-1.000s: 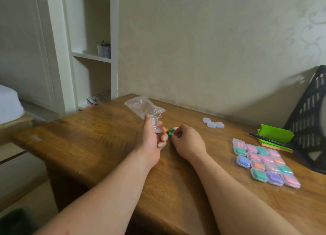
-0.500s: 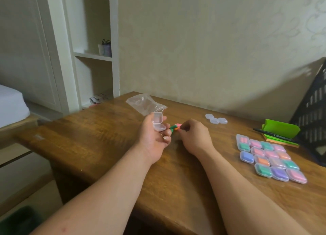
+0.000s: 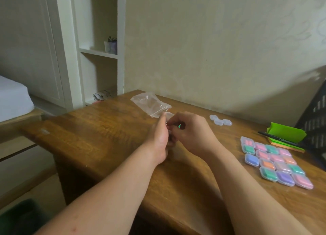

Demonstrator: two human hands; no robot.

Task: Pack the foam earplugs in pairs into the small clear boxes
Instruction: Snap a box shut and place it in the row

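My left hand (image 3: 158, 137) holds a small clear box (image 3: 169, 116) above the wooden desk (image 3: 98, 129); only the box's open lid shows past my thumb. My right hand (image 3: 192, 132) is pressed up against it, fingers curled, pinching foam earplugs at the box; a green earplug tip (image 3: 179, 126) shows between the fingers. Three empty clear boxes (image 3: 220, 121) lie further back on the desk. Several filled boxes (image 3: 277, 162) with pink, green, orange and purple earplugs lie in rows at the right.
A crumpled clear plastic bag (image 3: 150, 105) lies just behind my hands. A green notepad (image 3: 287, 134) with a black pen (image 3: 277, 138) sits at the right, beside a black mesh rack (image 3: 315, 114). White shelving (image 3: 98, 51) stands past the desk's left end.
My right hand lifted off the desk with the earplugs and moved left to meet the box in my left hand. The camera view shifted slightly.
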